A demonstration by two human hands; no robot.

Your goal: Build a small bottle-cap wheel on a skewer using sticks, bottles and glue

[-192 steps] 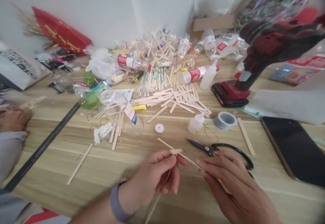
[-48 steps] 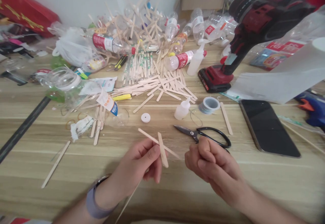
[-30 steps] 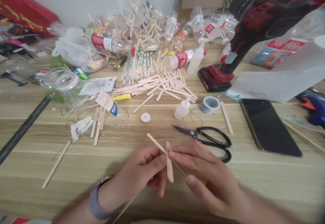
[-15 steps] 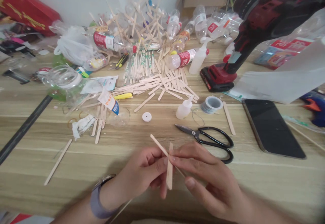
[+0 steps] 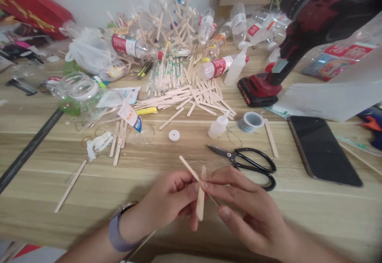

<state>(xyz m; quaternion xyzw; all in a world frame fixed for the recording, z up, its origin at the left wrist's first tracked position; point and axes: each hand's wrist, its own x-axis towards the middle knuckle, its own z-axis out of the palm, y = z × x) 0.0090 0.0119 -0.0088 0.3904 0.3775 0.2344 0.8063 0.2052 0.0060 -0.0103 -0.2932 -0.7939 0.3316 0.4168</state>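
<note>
Crossed pale flat wooden sticks point(image 5: 201, 206) sit between the two hands, above the wood-grained desk point(image 5: 119, 181). The left hand point(image 5: 174, 197) pinches them near the crossing, thumb against fingers; the right hand point(image 5: 244, 205), partly open, rests its fingertips there, thumb spread apart from them. Just beyond the right hand lie black-handled metal scissors point(image 5: 237, 160); farther out stands a small translucent white plastic squeeze bottle point(image 5: 217, 127).
</note>
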